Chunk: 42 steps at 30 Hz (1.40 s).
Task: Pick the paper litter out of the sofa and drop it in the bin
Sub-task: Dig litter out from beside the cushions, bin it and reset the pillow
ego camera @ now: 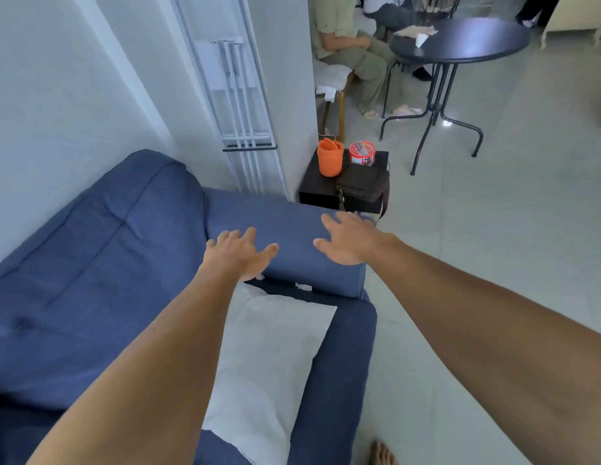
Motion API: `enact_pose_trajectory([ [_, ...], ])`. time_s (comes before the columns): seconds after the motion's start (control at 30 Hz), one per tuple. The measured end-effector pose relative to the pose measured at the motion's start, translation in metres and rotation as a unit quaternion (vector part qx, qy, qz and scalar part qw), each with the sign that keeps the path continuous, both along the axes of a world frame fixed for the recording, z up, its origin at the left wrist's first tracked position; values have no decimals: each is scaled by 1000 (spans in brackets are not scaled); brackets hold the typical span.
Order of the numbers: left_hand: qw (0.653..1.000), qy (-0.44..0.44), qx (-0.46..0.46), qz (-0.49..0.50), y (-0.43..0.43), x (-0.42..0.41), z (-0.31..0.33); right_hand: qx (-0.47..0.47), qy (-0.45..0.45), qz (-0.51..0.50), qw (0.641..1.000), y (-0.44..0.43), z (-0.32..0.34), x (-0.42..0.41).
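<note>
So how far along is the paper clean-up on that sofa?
Barely begun. Nothing looks done: a white paper scrap sits in the gap below the sofa armrest. The left hand and right hand are open and empty above that armrest. Picking it out and binning it remain.

I see a plain blue sofa (91, 263), a white cushion (269, 357), 1 orange cup (330, 161), a red tin (362, 153), a black side table (317, 189) and pale grey floor tiles (494, 229).
</note>
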<state>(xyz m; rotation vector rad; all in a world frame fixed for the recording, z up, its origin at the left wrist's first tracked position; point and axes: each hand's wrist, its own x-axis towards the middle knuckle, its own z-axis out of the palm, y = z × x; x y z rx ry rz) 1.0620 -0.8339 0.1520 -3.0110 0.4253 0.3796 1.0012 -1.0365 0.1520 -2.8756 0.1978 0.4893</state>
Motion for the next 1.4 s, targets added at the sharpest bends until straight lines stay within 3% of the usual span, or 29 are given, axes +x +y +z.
enact_pose_trajectory([
  [0.2,996,89,28,-4,-30,18,-95,18,87,-11,996,-24,-93,17],
  [0.53,981,167,93,-26,-13,79,-221,55,189,-26,980,-3,-223,50],
  [0.83,974,192,108,-47,5,152,-309,55,195,-36,979,22,-313,103],
  [1.27,973,165,110,-118,15,243,-391,83,159,23,984,42,-384,169],
  [1.4,973,190,54,-122,20,263,-428,89,184,-16,979,44,-424,181],
])
